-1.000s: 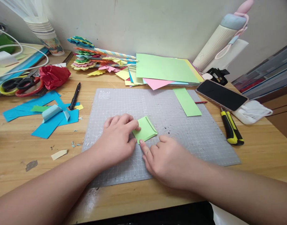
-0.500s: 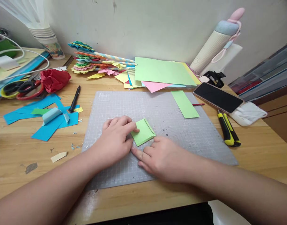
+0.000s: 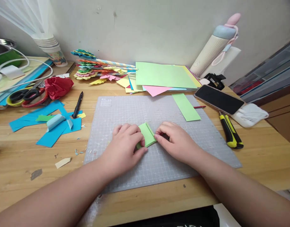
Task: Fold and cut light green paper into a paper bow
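Note:
A small folded green paper point(image 3: 147, 133) lies on the grey cutting mat point(image 3: 126, 110), with narrow flaps turned in along its right and near edges. My left hand point(image 3: 127, 146) rests over its left side; fingers curl onto the paper and the thumb sits at its near edge, so part of it is covered. At the paper's right corner, my right hand point(image 3: 174, 138) pinches with thumb and index finger. A green paper strip point(image 3: 186, 107) lies farther back on the mat.
Blue paper scraps point(image 3: 50, 132), a black pen point(image 3: 78, 104) and scissors point(image 3: 28, 96) are on the left. Paper flowers point(image 3: 88, 66) and coloured sheets point(image 3: 166, 75) lie along the wall. A phone point(image 3: 219, 98), yellow-black cutter point(image 3: 230, 130) and tilted bottle point(image 3: 208, 49) are right.
My right hand has moved from the paper's near edge up to its right corner and now pinches there. My left hand has shifted slightly right, its thumb now at the near edge.

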The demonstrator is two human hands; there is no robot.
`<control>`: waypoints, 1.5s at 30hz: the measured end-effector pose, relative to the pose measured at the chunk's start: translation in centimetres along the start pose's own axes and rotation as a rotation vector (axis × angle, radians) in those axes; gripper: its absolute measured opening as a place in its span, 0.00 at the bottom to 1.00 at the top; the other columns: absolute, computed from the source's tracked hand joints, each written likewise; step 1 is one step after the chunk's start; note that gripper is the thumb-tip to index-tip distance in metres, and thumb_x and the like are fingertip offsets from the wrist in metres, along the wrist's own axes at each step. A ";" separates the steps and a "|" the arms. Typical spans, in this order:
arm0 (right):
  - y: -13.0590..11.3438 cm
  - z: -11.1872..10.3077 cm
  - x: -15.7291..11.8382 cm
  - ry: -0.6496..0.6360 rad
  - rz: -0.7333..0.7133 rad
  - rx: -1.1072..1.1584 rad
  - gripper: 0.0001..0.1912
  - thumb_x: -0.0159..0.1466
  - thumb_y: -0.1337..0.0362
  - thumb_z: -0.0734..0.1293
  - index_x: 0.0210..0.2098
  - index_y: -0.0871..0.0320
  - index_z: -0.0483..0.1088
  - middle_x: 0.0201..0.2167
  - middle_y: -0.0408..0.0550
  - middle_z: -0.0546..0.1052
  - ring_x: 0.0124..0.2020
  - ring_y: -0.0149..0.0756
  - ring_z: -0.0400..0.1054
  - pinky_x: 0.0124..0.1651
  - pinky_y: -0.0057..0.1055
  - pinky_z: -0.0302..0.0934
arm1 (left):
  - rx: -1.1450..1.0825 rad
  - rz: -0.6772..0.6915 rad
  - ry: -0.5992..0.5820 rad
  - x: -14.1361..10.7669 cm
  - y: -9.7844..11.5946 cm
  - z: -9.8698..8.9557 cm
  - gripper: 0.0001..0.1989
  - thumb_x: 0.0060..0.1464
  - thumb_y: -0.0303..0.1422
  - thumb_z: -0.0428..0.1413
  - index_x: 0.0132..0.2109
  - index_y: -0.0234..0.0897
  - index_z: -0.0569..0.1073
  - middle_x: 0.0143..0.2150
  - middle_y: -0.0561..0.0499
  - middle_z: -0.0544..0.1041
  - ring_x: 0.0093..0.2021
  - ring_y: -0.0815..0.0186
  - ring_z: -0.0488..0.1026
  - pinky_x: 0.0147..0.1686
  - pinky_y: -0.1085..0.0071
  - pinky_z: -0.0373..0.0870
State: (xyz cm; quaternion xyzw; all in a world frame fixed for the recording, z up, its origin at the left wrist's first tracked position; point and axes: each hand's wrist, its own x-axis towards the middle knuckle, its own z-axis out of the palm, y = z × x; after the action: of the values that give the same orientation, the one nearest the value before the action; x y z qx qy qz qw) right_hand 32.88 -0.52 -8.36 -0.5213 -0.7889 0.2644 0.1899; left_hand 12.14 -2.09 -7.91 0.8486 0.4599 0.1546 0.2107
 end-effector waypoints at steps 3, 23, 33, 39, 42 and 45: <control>-0.3 -0.1 -0.1 0.007 0.075 0.136 0.06 0.63 0.63 0.63 0.30 0.56 0.64 0.30 0.44 0.68 0.33 0.36 0.61 0.36 0.35 0.53 | 0.001 0.020 0.026 -0.1 0.1 -0.1 0.03 0.57 0.31 0.54 0.34 0.39 0.70 0.38 0.51 0.71 0.42 0.60 0.64 0.43 0.59 0.55; -5.1 2.3 0.6 -0.037 0.376 1.250 0.17 0.60 0.53 0.68 0.24 0.58 0.63 0.19 0.38 0.67 0.18 0.23 0.58 0.20 0.24 0.49 | -1.097 -0.318 0.130 -0.2 1.4 0.3 0.17 0.56 0.43 0.51 0.24 0.38 0.65 0.19 0.56 0.61 0.20 0.71 0.55 0.21 0.71 0.50; -4.5 2.5 -0.9 -0.165 0.319 1.346 0.16 0.63 0.53 0.66 0.27 0.58 0.67 0.16 0.37 0.67 0.14 0.23 0.57 0.16 0.22 0.47 | -1.377 -0.346 0.013 -0.4 1.0 0.4 0.16 0.57 0.42 0.54 0.26 0.37 0.67 0.19 0.57 0.64 0.21 0.72 0.56 0.21 0.72 0.52; -4.2 2.2 -0.9 -0.214 0.352 1.447 0.17 0.63 0.54 0.66 0.24 0.59 0.68 0.14 0.37 0.67 0.12 0.21 0.55 0.13 0.19 0.45 | -1.333 -0.260 -0.047 -0.9 1.0 0.2 0.16 0.59 0.43 0.54 0.31 0.36 0.70 0.23 0.55 0.67 0.24 0.71 0.58 0.25 0.73 0.55; -4.3 2.0 -1.0 -0.209 0.363 1.447 0.17 0.63 0.55 0.66 0.23 0.60 0.68 0.14 0.37 0.67 0.12 0.20 0.55 0.13 0.18 0.45 | -1.306 -0.263 -0.065 -1.1 1.0 0.3 0.16 0.60 0.42 0.53 0.31 0.36 0.70 0.23 0.55 0.68 0.24 0.72 0.59 0.24 0.73 0.55; -4.3 2.2 -1.1 -0.185 0.348 1.443 0.17 0.63 0.55 0.66 0.23 0.60 0.68 0.13 0.37 0.66 0.12 0.20 0.55 0.13 0.17 0.47 | -1.313 -0.259 -0.075 -1.0 1.1 0.2 0.15 0.62 0.41 0.52 0.31 0.36 0.70 0.25 0.54 0.72 0.24 0.72 0.60 0.24 0.74 0.57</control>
State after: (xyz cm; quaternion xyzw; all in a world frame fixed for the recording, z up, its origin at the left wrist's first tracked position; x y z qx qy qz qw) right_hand 28.96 -3.40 -7.43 -0.3601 -0.3383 0.7854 0.3729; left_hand 12.48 -3.56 -7.62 0.4871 0.3610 0.3462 0.7159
